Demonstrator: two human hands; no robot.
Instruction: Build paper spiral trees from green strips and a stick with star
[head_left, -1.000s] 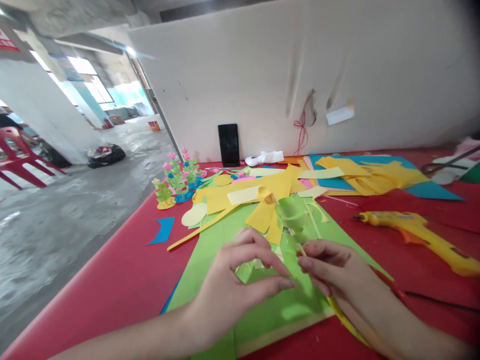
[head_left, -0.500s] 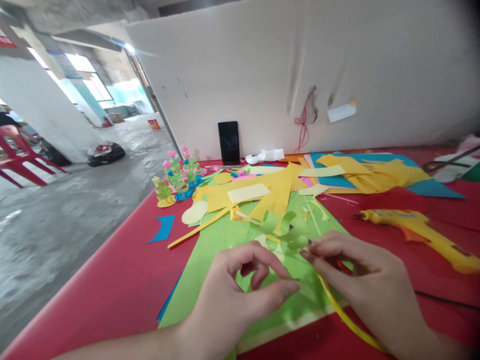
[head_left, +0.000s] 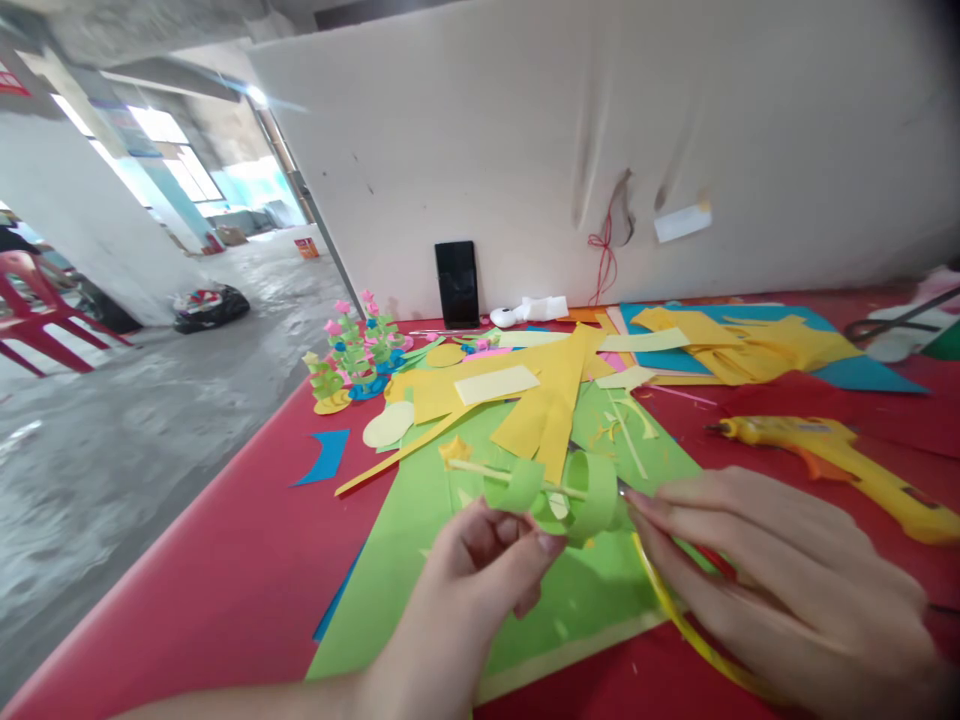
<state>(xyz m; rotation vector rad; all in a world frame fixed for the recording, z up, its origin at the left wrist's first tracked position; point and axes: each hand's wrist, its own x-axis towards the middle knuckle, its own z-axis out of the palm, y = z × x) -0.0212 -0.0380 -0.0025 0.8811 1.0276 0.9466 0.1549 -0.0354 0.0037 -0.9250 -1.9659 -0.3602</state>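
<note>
A thin stick (head_left: 495, 471) with a small yellow star (head_left: 454, 451) at its far end lies nearly level over a green paper sheet (head_left: 420, 560). Curled green paper strips (head_left: 592, 495) loop around the stick. My left hand (head_left: 480, 580) pinches one green curl between thumb and fingers. My right hand (head_left: 780, 580) grips the near end of the stick at its fingertips. A long yellow paper strip (head_left: 675, 620) curves out from under my right hand.
A yellow glue gun (head_left: 832, 460) lies on the red table (head_left: 187, 590) at the right. Yellow paper offcuts (head_left: 540, 390), blue sheets (head_left: 862, 375) and small paper flower trees (head_left: 352, 360) sit further back. A black phone (head_left: 457, 283) leans against the white wall.
The stick has tipped from pointing away and upward to lying nearly level, its star end swinging left. Both hands moved a little nearer and my left fingers closed on a green curl.
</note>
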